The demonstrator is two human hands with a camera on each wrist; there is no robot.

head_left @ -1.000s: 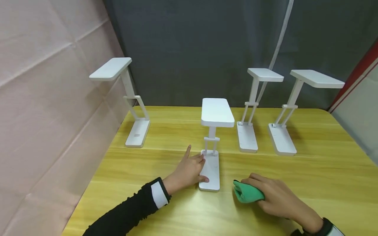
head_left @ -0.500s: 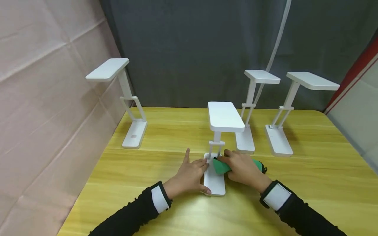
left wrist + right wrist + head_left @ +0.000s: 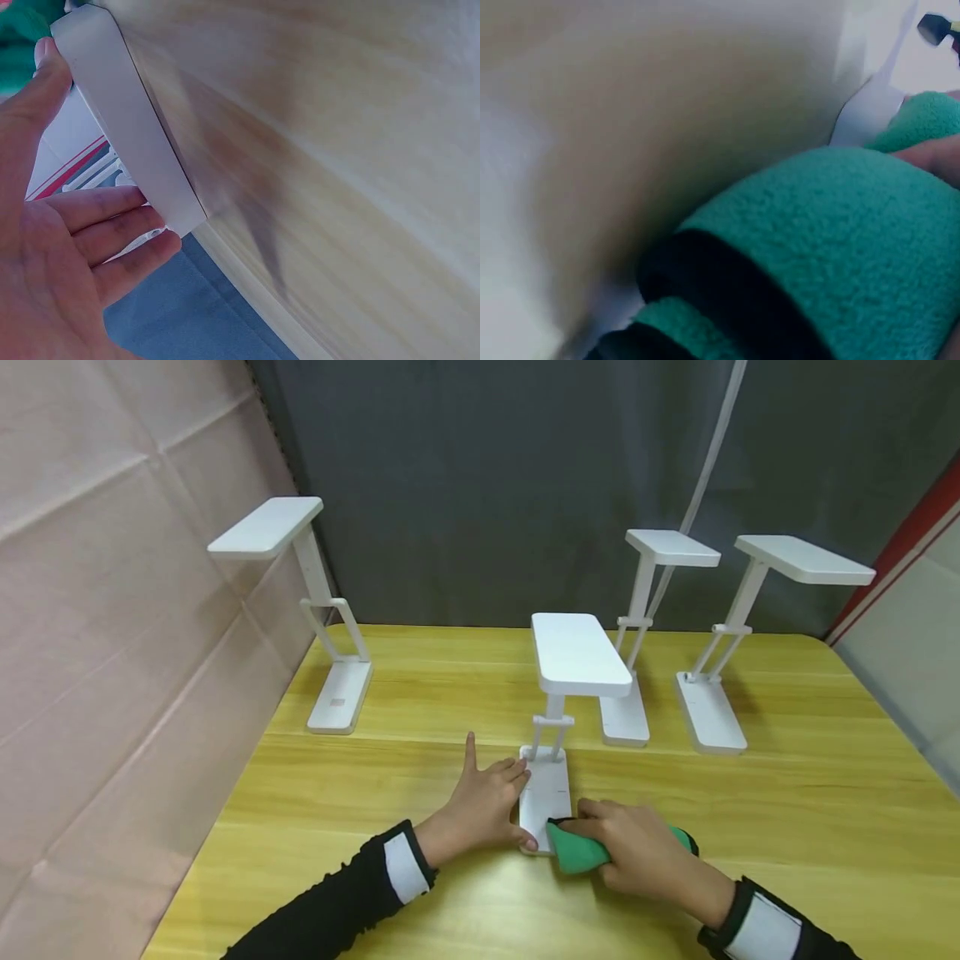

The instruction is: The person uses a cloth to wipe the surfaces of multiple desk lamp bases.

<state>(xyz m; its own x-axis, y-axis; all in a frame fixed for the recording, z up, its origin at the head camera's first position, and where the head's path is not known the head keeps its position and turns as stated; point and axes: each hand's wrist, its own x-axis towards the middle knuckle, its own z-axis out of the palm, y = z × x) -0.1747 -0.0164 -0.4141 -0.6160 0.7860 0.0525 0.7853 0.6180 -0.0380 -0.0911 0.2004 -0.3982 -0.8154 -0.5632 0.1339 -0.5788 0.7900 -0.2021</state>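
A white folding desk lamp (image 3: 545, 789) stands in the middle of the table in the head view, its flat panel over a long base. My left hand (image 3: 483, 806) touches the base's left side, fingertips near the post and thumb at the near corner; the left wrist view has them along the base edge (image 3: 142, 127). A folded green cloth (image 3: 577, 852) with black edging is in the grip of my right hand (image 3: 637, 847). It lies against the base's near right corner. In the right wrist view the cloth (image 3: 832, 232) hides most of that hand.
Behind, at the left, stands another white lamp (image 3: 341, 693). Two more, a narrower-looking lamp (image 3: 625, 714) and a far-right lamp (image 3: 712, 714), stand at the back right. The wooden table (image 3: 420, 685) meets a dark curtain (image 3: 465, 485) behind and a pale sheet (image 3: 112, 652) at left.
My right hand has brought the cloth leftward onto the lamp's base near the post, then drawn it back to the near end. The middle lamp has shifted slightly right; my left hand stays on its base.
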